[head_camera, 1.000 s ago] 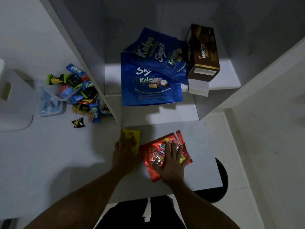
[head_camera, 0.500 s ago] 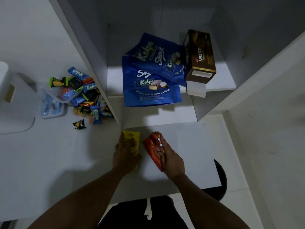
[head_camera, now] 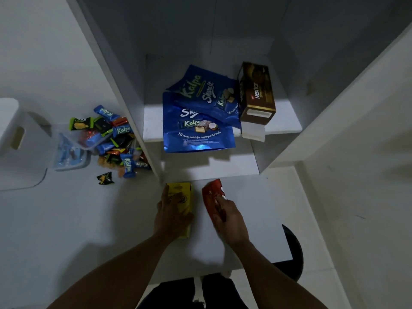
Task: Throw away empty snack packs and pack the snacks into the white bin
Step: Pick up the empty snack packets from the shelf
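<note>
My left hand (head_camera: 170,211) grips a yellow snack pack (head_camera: 183,198) lying on the white table (head_camera: 256,219). My right hand (head_camera: 229,217) holds a folded red snack pack (head_camera: 211,195), its edge raised off the table. On the shelf (head_camera: 283,117) behind lie two blue Kalpa bags (head_camera: 196,130) and a brown Nextar box (head_camera: 256,94). A pile of small wrapped snacks (head_camera: 111,139) lies at the left, partly in a clear tub (head_camera: 66,150). The white bin (head_camera: 13,132) stands at the far left edge.
A white upright panel (head_camera: 124,103) divides the snack pile from the shelf. A single small snack (head_camera: 105,178) lies apart from the pile. A black round stool (head_camera: 294,248) shows under the table's right edge. A white wall panel is on the right.
The red pack lay flat under my right hand; it is now folded narrow and held at an angle. My left hand stays on the yellow pack.
</note>
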`<action>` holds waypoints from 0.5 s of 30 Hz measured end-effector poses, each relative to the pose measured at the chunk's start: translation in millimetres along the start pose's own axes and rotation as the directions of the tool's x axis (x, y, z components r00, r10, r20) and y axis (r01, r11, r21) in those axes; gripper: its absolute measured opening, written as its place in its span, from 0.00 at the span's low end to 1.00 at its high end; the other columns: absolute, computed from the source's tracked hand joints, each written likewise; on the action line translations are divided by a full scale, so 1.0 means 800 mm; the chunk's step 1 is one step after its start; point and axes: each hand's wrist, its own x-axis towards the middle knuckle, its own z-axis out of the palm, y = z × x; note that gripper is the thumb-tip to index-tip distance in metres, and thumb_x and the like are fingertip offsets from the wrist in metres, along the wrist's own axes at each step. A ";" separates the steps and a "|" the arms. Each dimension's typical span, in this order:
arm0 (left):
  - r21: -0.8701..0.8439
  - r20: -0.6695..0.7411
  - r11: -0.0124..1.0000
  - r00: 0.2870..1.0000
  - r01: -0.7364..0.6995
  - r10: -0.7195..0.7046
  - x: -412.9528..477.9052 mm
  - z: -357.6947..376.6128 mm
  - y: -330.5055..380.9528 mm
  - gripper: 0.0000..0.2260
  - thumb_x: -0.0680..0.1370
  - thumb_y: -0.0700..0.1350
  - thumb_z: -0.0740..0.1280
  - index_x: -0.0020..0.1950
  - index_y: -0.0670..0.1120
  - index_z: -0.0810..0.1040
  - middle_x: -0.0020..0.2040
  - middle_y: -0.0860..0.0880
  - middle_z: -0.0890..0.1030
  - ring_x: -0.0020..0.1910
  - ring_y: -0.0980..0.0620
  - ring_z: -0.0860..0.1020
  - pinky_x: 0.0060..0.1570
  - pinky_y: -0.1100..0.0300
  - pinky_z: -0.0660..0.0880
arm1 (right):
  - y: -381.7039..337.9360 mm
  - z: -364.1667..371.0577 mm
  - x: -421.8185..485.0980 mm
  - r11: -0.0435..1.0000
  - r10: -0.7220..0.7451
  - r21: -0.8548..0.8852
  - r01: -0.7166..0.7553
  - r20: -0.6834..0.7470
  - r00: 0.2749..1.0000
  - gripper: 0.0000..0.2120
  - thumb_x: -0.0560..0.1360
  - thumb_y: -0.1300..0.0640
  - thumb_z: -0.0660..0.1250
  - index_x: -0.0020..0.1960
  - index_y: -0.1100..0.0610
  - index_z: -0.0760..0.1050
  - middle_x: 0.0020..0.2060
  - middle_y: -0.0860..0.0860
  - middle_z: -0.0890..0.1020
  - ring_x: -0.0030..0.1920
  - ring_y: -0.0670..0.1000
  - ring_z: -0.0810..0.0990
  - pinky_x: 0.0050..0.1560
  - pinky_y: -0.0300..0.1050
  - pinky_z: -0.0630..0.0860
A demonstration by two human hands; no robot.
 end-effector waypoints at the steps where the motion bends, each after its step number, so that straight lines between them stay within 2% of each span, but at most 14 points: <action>1: -0.013 -0.003 1.000 1.000 -0.004 0.004 -0.002 0.003 0.005 0.28 0.70 0.50 0.75 0.69 0.52 0.73 0.80 0.55 0.45 0.73 0.41 0.62 0.59 0.47 0.74 | 0.002 -0.003 -0.003 1.000 0.009 0.019 -0.009 -0.004 1.000 0.28 0.79 0.56 0.68 0.76 0.52 0.64 0.64 0.53 0.75 0.63 0.54 0.76 0.62 0.49 0.77; 3: -0.026 -0.013 0.999 1.000 -0.018 0.018 -0.006 0.012 0.012 0.30 0.70 0.51 0.74 0.70 0.52 0.71 0.80 0.55 0.46 0.73 0.42 0.62 0.58 0.47 0.73 | 0.009 -0.013 -0.011 0.999 0.019 0.038 -0.018 -0.016 1.000 0.29 0.79 0.58 0.67 0.77 0.51 0.62 0.64 0.52 0.74 0.63 0.53 0.75 0.62 0.50 0.77; 5: -0.044 -0.018 0.999 1.000 -0.023 0.022 -0.011 0.021 0.020 0.36 0.67 0.55 0.72 0.74 0.52 0.67 0.80 0.57 0.47 0.72 0.42 0.63 0.57 0.47 0.73 | 0.019 -0.025 -0.019 0.999 0.009 0.048 -0.007 -0.036 0.999 0.31 0.79 0.59 0.66 0.79 0.51 0.59 0.66 0.51 0.72 0.63 0.49 0.73 0.63 0.49 0.76; 8: -0.073 -0.015 0.997 0.999 -0.035 0.034 -0.019 0.037 0.032 0.45 0.61 0.62 0.67 0.78 0.52 0.61 0.79 0.58 0.50 0.71 0.42 0.65 0.56 0.49 0.73 | 0.032 -0.050 -0.032 0.998 -0.007 0.056 0.011 -0.071 0.997 0.34 0.79 0.62 0.65 0.80 0.51 0.55 0.73 0.51 0.64 0.68 0.45 0.64 0.69 0.43 0.68; 11: -0.077 -0.019 0.992 0.995 -0.101 0.100 -0.031 0.054 0.058 0.44 0.61 0.62 0.67 0.76 0.52 0.64 0.79 0.59 0.49 0.72 0.44 0.64 0.58 0.49 0.74 | 0.054 -0.075 -0.047 0.998 0.028 0.066 -0.021 -0.108 0.994 0.34 0.80 0.66 0.63 0.80 0.48 0.55 0.79 0.49 0.56 0.73 0.45 0.58 0.74 0.47 0.62; 13: -0.063 -0.020 0.989 0.990 -0.137 0.136 -0.044 0.071 0.082 0.41 0.61 0.62 0.67 0.74 0.54 0.68 0.80 0.56 0.48 0.73 0.44 0.63 0.60 0.48 0.73 | 0.072 -0.093 -0.061 0.994 0.038 0.110 -0.024 -0.125 0.991 0.33 0.79 0.67 0.63 0.79 0.49 0.57 0.78 0.50 0.60 0.73 0.46 0.61 0.74 0.46 0.64; 15: -0.055 -0.013 0.984 0.985 -0.171 0.171 -0.061 0.093 0.108 0.42 0.60 0.65 0.65 0.74 0.54 0.68 0.80 0.54 0.49 0.72 0.43 0.65 0.61 0.48 0.73 | 0.092 -0.114 -0.078 0.985 0.050 0.170 -0.020 -0.178 0.983 0.31 0.77 0.67 0.65 0.78 0.52 0.62 0.72 0.51 0.67 0.69 0.47 0.68 0.71 0.46 0.69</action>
